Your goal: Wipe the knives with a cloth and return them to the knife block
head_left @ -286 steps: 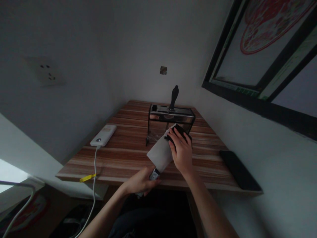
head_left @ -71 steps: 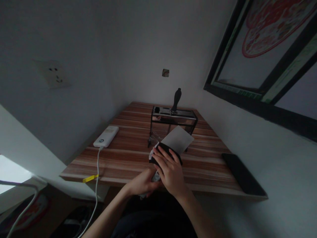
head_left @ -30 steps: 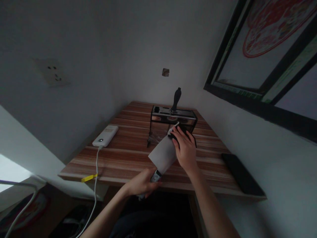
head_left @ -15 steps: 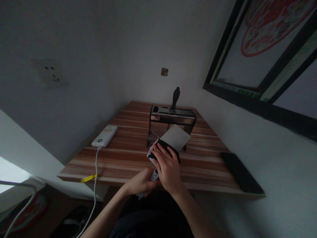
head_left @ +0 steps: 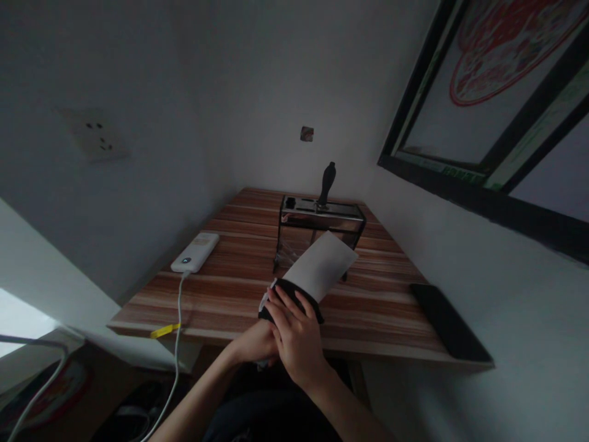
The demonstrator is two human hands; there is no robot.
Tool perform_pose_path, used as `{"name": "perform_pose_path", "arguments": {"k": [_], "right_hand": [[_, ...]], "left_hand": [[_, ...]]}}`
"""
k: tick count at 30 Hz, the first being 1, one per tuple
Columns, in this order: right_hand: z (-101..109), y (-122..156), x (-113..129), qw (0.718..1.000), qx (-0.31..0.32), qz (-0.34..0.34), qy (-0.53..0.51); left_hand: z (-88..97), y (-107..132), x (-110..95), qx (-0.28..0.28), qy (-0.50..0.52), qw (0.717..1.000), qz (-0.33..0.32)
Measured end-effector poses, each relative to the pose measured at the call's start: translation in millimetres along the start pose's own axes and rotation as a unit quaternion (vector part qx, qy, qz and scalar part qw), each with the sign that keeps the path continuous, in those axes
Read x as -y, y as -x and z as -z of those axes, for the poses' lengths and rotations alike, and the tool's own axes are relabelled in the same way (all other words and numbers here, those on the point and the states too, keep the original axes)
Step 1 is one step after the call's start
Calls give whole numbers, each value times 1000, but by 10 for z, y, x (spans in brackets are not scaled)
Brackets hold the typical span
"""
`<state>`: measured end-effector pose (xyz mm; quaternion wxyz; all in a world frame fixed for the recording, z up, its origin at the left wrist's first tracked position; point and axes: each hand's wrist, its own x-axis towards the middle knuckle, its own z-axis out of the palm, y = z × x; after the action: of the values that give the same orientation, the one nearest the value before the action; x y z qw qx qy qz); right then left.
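Observation:
A cleaver (head_left: 324, 264) with a wide pale rectangular blade points away from me, up and to the right, above the table. My left hand (head_left: 255, 344) is closed low around its handle end, which is mostly hidden. Over the lower blade lies a black cloth (head_left: 315, 309) with a white edge at its left. My right hand (head_left: 298, 347) presses this cloth onto the blade, fingers laid across it. Behind the blade stands a knife rack (head_left: 299, 216) with clear sides and a shiny top; a black knife handle (head_left: 328, 183) sticks up from it.
On the left of the wooden table (head_left: 230, 288) lies a white power bank (head_left: 196, 253). Its white cable (head_left: 178, 307) hangs over the front edge past a yellow tag (head_left: 164, 331). A black phone (head_left: 450, 322) rests at the right edge. Walls enclose the table's back and right.
My right hand and the black cloth have slid down the blade toward the handle, to the left and nearer to me. More of the pale blade shows. My left hand has hardly moved.

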<state>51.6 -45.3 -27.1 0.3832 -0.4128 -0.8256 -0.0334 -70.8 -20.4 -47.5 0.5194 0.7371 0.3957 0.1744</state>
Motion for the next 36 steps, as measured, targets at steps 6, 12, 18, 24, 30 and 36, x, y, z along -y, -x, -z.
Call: {"name": "perform_pose_path", "arguments": {"k": [6, 12, 18, 24, 30, 36], "right_hand": [[11, 8, -20, 1000, 8, 12, 17], [31, 10, -51, 999, 25, 16, 27], [65, -31, -91, 999, 47, 17, 14], [110, -75, -132, 998, 62, 25, 8], [200, -172, -244, 998, 37, 19, 43], [253, -248, -372, 998, 26, 8, 52]], "left_hand": [[12, 3, -64, 0, 1, 1000, -13], [0, -8, -36, -3, 25, 1000, -7], [14, -30, -13, 7, 25, 1000, 0], [22, -42, 7, 26, 52, 998, -13], [9, -53, -43, 18, 82, 996, -24], [7, -51, -86, 28, 93, 995, -29]]}}
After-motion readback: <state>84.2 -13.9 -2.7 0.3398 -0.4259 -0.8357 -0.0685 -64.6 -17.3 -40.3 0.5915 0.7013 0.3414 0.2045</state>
